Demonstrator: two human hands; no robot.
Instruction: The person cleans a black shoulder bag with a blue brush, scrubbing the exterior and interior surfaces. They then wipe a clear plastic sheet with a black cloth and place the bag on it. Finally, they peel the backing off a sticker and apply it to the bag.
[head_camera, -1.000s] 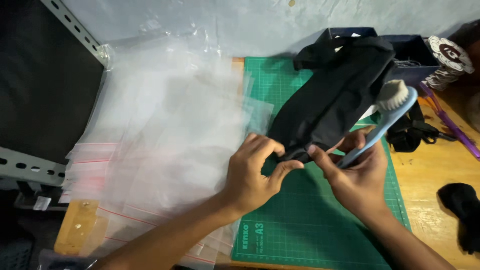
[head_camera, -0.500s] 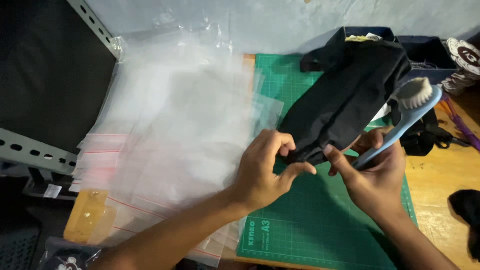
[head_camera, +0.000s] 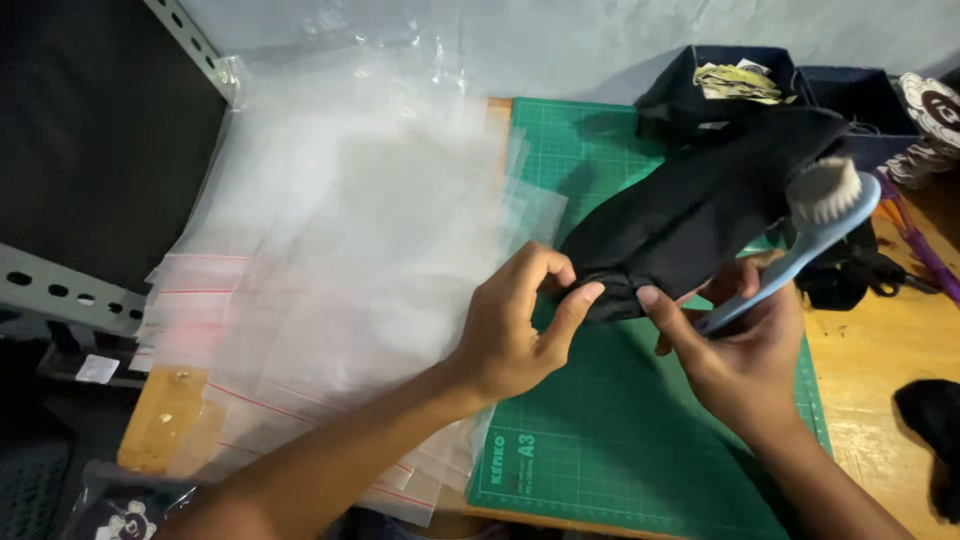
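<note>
A long black cloth piece (head_camera: 690, 215) is lifted over the green cutting mat (head_camera: 620, 450). My left hand (head_camera: 515, 325) pinches its lower end between thumb and fingers. My right hand (head_camera: 735, 350) grips the same end with its fingertips and also holds a light blue brush (head_camera: 800, 245), whose white bristle head rests against the cloth. The cloth's far end lies toward the dark boxes at the back.
A big pile of clear zip bags with red strips (head_camera: 330, 260) covers the table's left side. Dark fabric boxes (head_camera: 745, 85) stand at the back right, one with paper scraps. Another black cloth (head_camera: 930, 420) lies at the right edge. A metal shelf rail (head_camera: 70, 295) runs at the left.
Both hands have stayed on the cloth's lower end, fingers shifting along it. The view has drifted, so the cloth and brush sit further right and higher.
</note>
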